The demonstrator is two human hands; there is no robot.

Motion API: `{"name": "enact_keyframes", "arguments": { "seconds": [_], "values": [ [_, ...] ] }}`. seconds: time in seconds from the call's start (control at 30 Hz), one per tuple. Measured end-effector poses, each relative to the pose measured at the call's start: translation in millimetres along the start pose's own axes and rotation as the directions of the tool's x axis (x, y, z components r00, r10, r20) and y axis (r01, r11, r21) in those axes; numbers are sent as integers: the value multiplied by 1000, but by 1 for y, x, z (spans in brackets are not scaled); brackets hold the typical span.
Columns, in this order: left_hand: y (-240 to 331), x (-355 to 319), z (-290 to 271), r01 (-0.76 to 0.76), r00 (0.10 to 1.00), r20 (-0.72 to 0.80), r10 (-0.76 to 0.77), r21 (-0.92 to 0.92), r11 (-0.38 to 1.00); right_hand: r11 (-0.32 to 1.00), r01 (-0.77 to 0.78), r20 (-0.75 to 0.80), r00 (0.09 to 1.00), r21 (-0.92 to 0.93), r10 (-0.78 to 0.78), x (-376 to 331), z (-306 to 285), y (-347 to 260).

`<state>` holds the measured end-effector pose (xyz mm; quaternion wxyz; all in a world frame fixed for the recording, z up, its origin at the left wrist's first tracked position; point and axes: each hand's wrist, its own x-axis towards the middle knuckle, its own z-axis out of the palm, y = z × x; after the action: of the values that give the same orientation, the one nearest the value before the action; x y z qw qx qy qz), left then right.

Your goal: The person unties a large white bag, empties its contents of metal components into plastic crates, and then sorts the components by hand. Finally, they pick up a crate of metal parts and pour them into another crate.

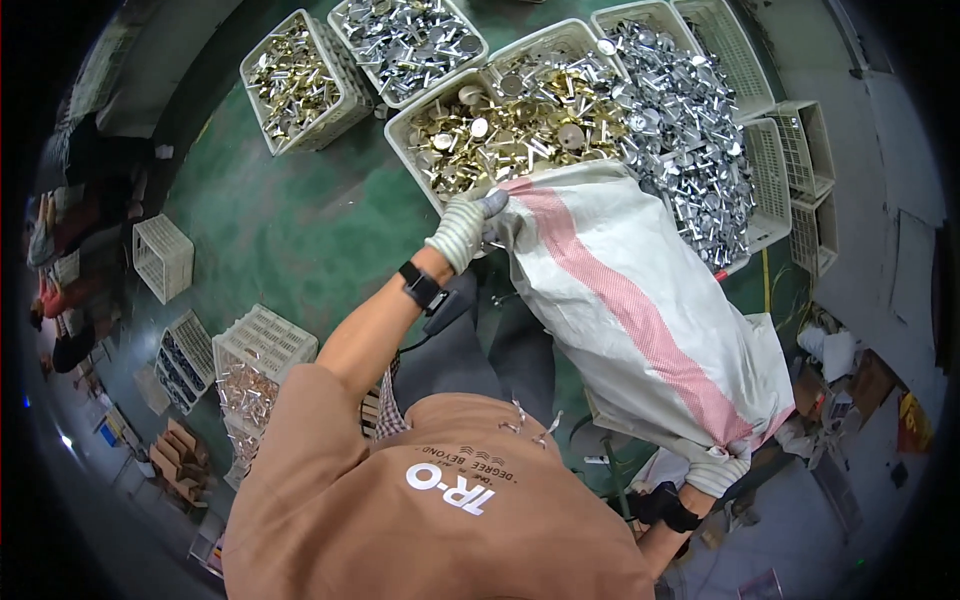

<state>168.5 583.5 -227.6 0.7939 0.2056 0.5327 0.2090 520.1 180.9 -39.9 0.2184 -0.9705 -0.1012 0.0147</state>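
A white woven sack [640,270] with a pink stripe stretches slantwise in front of me. My left hand [462,228], in a white knitted glove, is closed on the corner of its upper end. At the lower right, my gloved right hand [715,470] grips the gathered lower end. The sack's upper end rests over the near edge of crates heaped with gold-coloured metal parts [500,140] and silver metal parts [690,140]. These parts have round flat heads and short stems. The sack hides part of both heaps; I cannot see what is inside it.
Two more filled crates, one of gold-coloured parts [292,85] and one of silver parts [410,45], stand at the back. White crates [800,150] line the right side. A pale crate [163,258] and a crate of copper-coloured parts [247,395] sit on the green floor [290,215] at left.
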Motion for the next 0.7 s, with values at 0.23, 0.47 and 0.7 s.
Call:
{"name": "enact_keyframes", "arguments": {
  "seconds": [0.23, 0.47, 0.7],
  "values": [
    [14, -42, 18, -32, 997, -73, 39, 90, 995, 941, 292, 149, 952, -168, -269, 28, -13, 97],
    [37, -67, 25, -76, 992, -95, 83, 76, 994, 970, 181, 92, 982, -164, -167, 26, 6, 152],
    [59, -98, 2, -125, 983, -127, 135, 81, 989, 968, 229, 132, 968, -106, -215, -6, 22, 95]
  ]
}}
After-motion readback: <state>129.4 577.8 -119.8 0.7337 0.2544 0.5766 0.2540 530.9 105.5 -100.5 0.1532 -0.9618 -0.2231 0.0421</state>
